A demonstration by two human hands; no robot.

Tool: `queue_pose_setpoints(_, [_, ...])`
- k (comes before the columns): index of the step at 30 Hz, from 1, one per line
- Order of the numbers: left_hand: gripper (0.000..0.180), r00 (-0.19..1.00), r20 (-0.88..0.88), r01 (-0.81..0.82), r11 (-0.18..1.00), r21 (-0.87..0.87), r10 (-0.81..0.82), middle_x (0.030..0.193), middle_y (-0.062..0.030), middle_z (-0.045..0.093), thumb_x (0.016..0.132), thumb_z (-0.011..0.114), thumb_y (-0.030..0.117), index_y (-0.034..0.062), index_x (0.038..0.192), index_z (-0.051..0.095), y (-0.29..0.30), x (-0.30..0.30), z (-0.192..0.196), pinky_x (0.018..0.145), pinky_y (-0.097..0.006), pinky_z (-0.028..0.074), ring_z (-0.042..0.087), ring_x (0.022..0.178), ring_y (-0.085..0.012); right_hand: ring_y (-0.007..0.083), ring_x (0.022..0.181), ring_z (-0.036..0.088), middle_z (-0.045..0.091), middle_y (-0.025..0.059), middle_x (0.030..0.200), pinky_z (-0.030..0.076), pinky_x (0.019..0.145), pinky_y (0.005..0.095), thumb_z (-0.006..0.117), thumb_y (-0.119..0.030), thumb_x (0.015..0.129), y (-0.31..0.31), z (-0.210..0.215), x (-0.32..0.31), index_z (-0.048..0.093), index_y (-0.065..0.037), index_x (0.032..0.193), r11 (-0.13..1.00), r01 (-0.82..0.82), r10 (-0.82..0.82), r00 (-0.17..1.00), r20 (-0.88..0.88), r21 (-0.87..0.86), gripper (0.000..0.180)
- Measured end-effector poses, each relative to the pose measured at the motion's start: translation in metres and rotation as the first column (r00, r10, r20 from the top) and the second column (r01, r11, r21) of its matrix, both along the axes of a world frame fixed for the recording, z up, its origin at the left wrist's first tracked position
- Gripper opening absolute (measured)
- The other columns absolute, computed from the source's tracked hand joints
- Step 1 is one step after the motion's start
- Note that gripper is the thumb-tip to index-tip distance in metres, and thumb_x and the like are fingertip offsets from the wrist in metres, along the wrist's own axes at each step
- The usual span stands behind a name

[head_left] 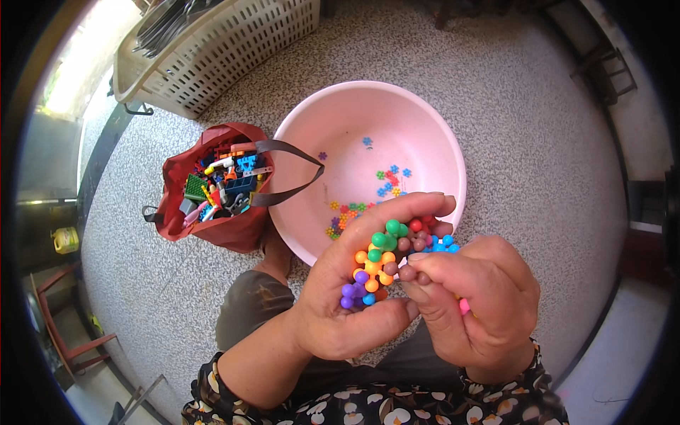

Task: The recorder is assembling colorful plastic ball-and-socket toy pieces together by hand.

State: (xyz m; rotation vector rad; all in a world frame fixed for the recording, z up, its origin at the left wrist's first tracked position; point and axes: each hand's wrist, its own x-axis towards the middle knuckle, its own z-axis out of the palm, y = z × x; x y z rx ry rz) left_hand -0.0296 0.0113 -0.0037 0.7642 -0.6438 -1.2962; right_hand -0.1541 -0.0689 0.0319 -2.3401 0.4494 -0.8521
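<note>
Cupped in my left hand (354,297) is a cluster of plastic knobbed connector pieces (374,265), in purple, orange, green, red, brown and blue. My right hand (482,304) pinches a brown knobbed piece (414,274) between thumb and forefinger, against the cluster's right side. A pink knob (465,306) shows at the right hand's curled fingers. Whether the pieces are joined or only lie together, I cannot tell. Beyond both hands stands a pink basin (304,134), with several small flower-shaped pieces (394,180) in many colours scattered on its bottom. The left hand overlaps the basin's near rim.
Left of the basin sits a red cloth bag (244,234) full of mixed toy bricks, its dark handle (297,152) hanging over the basin's rim. A white slotted plastic basket (219,64) stands at the far left. Speckled floor (517,127) surrounds them.
</note>
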Motion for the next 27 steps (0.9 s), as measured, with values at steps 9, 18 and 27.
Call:
queue_pose_setpoints(9, [0.077, 0.947, -0.318, 0.039, 0.999, -0.018, -0.043, 0.129, -0.0259, 0.036, 0.083, 0.033, 0.054, -0.0061, 0.131, 0.025, -0.004, 0.004, 0.008, 0.102, -0.039, 0.027, 0.041, 0.117, -0.0304, 0.0162, 0.054, 0.055, 0.056, 0.0058, 0.066, 0.048, 0.049, 0.0268, 0.069, -0.005, 0.068, 0.003, 0.002, 0.004, 0.062, -0.003, 0.088, 0.999, 0.038, -0.038, 0.999, 0.011, 0.037, 0.021])
queue_pose_setpoints(18, [0.062, 0.908, -0.417, 0.043, 0.999, 0.026, -0.029, 0.131, -0.0254, 0.035, 0.086, 0.033, 0.035, -0.0007, 0.135, 0.021, -0.005, 0.001, 0.006, 0.101, -0.039, 0.028, 0.043, 0.115, -0.0297, 0.0122, 0.058, 0.053, 0.054, 0.0057, 0.073, 0.043, 0.051, 0.0223, 0.071, -0.003, 0.068, 0.009, 0.006, 0.008, 0.063, -0.002, 0.086, 0.996, 0.067, -0.068, 0.998, 0.007, 0.056, 0.02])
queue_pose_setpoints(27, [0.062, 0.928, -0.372, 0.005, 0.998, 0.066, 0.02, 0.132, -0.0245, 0.034, 0.086, 0.032, 0.037, 0.0017, 0.136, 0.019, -0.005, -0.003, 0.007, 0.1, -0.04, 0.029, 0.043, 0.114, -0.0297, 0.0157, 0.052, 0.053, 0.054, 0.0034, 0.064, 0.043, 0.045, 0.0258, 0.071, -0.006, 0.066, 0.001, -0.001, 0.008, 0.063, -0.003, 0.086, 0.998, 0.037, -0.035, 0.998, 0.05, -0.043, 0.022])
